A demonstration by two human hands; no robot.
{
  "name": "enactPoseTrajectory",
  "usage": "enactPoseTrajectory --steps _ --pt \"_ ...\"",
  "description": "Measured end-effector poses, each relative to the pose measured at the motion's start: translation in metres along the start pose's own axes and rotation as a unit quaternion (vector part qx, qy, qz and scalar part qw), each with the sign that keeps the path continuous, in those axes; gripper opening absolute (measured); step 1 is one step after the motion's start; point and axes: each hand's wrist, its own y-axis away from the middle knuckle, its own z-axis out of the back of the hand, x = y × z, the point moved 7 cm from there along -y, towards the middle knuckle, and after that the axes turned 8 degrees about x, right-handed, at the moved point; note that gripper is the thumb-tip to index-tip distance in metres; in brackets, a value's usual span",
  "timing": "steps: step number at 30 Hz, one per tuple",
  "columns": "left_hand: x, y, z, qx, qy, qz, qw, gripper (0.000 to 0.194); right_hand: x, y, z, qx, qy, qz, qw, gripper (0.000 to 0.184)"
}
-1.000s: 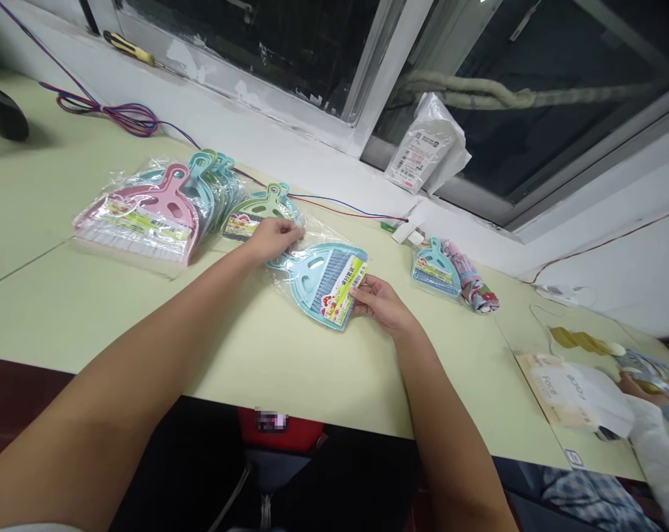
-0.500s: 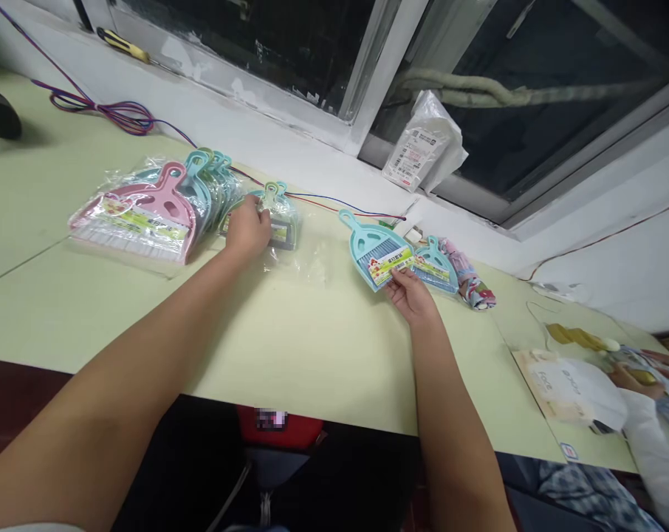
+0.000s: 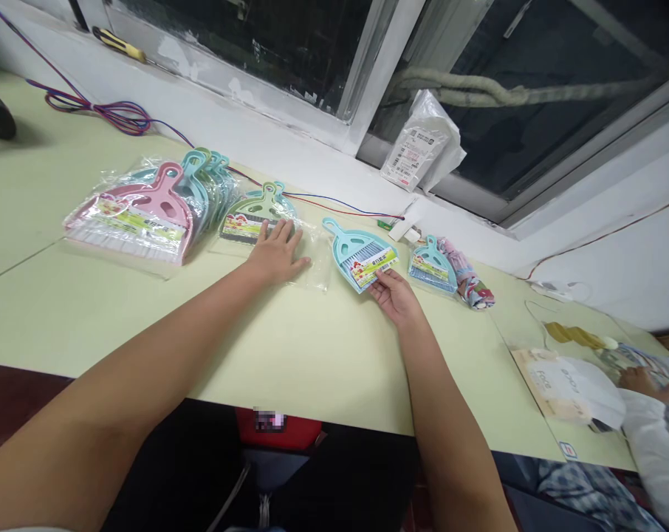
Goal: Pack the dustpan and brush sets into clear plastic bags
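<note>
My right hand [image 3: 393, 295] grips the lower edge of a light blue dustpan [image 3: 359, 255] with a small brush and a printed label in it. My left hand [image 3: 278, 255] lies with its fingers spread on a clear plastic bag [image 3: 315, 270] and the lower part of a green dustpan set [image 3: 260, 205]. Behind the green one peeks a blue handle. Further left stands a row of bagged dustpan sets, a pink dustpan [image 3: 146, 207] in front and blue and green ones behind. To the right lies another blue dustpan set [image 3: 433, 266].
A rolled patterned cloth item [image 3: 467, 277] lies beside the right-hand set. Coiled red and blue wire [image 3: 118, 117] runs along the wall. A screwdriver [image 3: 118, 44] and a white bagged box [image 3: 417, 148] rest on the sill. At far right, a co-worker's hands [image 3: 647, 383] are busy near a tissue pack [image 3: 561, 388].
My left hand has let go of the green set's upper part and moved right and down, fingers now spread. My right hand has shifted the blue dustpan left, away from the other blue set.
</note>
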Motion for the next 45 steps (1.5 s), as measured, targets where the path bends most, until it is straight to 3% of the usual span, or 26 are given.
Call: enactPoseTrajectory --steps 4,13,21,24,27,30,33,35,37,40,45 --pt "0.001 -0.001 0.001 -0.006 0.036 -0.003 0.999 0.082 -0.001 0.001 -0.002 0.005 0.011 -0.006 1.0 0.019" --pt "0.047 0.002 0.031 -0.13 0.124 0.117 0.977 0.065 -0.002 0.0 0.001 -0.011 0.015 -0.001 1.0 0.023" --pt "0.053 -0.002 0.03 -0.165 0.122 0.087 0.975 0.044 -0.004 -0.001 0.003 -0.02 0.011 -0.008 1.0 0.021" --pt "0.043 0.003 0.044 -0.21 0.148 0.048 0.965 0.042 -0.005 -0.002 0.002 -0.013 0.015 -0.012 1.0 0.021" --pt "0.023 0.008 0.06 -0.236 0.246 0.003 0.94 0.043 -0.004 0.0 -0.007 0.02 0.025 -0.006 0.999 0.023" --pt "0.003 0.009 0.06 -0.182 0.431 0.012 0.884 0.046 0.001 0.005 -0.023 0.062 0.037 0.011 0.997 0.028" --pt "-0.022 0.006 0.042 -0.05 0.604 0.021 0.795 0.052 0.002 0.011 -0.037 0.091 0.052 0.016 0.994 0.033" --pt "-0.034 0.006 0.031 0.006 0.65 0.03 0.759 0.049 0.001 0.013 -0.045 0.103 0.061 0.015 0.993 0.035" --pt "-0.036 0.007 0.025 0.013 0.651 0.047 0.757 0.042 -0.002 0.015 -0.05 0.112 0.066 0.011 0.992 0.034" --pt "-0.033 0.006 0.019 -0.005 0.623 0.068 0.779 0.031 -0.007 0.016 -0.054 0.109 0.06 -0.008 0.992 0.03" --pt "-0.029 0.004 0.015 -0.042 0.599 0.078 0.796 0.029 -0.017 0.014 -0.054 0.063 0.058 -0.041 0.996 0.032"
